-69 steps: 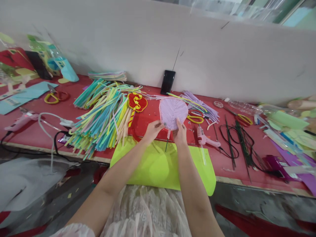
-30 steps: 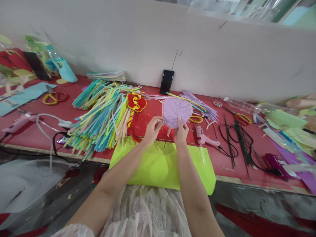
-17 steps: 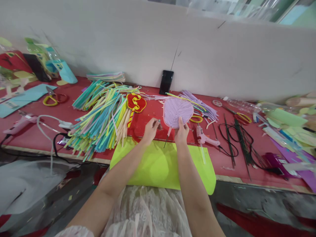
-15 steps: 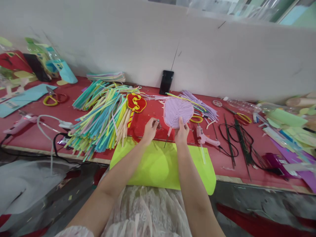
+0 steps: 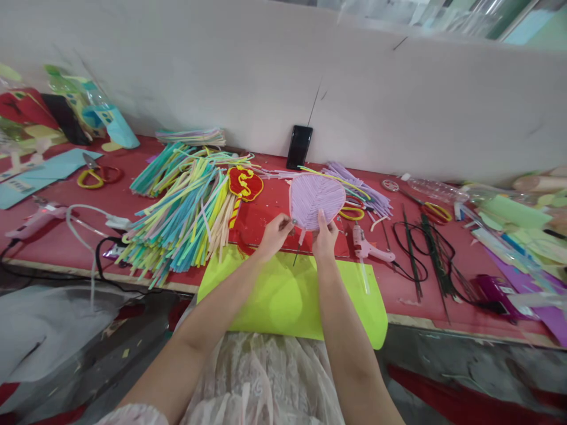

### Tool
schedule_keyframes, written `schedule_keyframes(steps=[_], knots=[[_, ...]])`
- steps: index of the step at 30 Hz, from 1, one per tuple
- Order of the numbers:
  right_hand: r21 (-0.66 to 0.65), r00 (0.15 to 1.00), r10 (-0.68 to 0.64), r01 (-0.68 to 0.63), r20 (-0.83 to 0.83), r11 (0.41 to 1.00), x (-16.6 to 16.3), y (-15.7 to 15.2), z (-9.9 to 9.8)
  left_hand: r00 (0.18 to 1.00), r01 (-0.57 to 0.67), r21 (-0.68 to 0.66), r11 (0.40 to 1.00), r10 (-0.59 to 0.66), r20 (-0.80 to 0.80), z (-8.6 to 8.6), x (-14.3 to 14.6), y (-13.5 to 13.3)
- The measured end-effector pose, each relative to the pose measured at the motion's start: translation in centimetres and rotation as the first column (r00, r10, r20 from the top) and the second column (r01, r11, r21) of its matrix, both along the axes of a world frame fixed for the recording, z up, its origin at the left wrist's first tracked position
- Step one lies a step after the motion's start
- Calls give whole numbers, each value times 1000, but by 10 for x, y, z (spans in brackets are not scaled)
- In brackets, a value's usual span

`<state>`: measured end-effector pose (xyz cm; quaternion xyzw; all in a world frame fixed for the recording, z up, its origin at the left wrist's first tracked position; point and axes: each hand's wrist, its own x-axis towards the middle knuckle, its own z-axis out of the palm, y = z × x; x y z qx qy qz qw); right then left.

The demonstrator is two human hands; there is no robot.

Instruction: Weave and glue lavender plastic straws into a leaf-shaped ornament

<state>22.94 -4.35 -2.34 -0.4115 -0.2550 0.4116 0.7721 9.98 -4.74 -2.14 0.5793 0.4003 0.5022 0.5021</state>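
My right hand [image 5: 325,237] grips the lower right edge of a purple fan [image 5: 316,200] made of pipe cleaners laid in a leaf-like pattern, with its thumb across the front. A short wrapped stem ending in a dark wire points down from the fan. At its lower left edge, my left hand [image 5: 277,233] has thumb and finger pinched together; whether they hold the rim or something tiny, I cannot make out. A red and yellow pipe-cleaner fan [image 5: 248,186] lies to the left. Under my wrists is a lime-green sheet [image 5: 279,295] at the table's front edge.
Left is a large heap of coloured pipe cleaners [image 5: 186,218]. A pink glue gun [image 5: 370,248] lies right of my hands, near dark wire stems [image 5: 436,260]. Behind the fan are purple pipe cleaners [image 5: 363,189], yellow-handled scissors [image 5: 353,212] and a phone [image 5: 299,147] against the wall.
My left hand has moved right to the fan's lower left edge. The purple fan has shifted slightly left in my right hand.
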Motion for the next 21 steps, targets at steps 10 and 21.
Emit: schedule_keyframes(steps=[10, 21], knots=[[5, 998, -22, 22, -56, 1000, 3, 2, -3, 997, -50, 10, 999, 49, 64, -4, 1, 6], [-56, 995, -40, 35, -94, 998, 7, 2, 1, 987, -154, -76, 985, 157, 32, -3, -2, 7]])
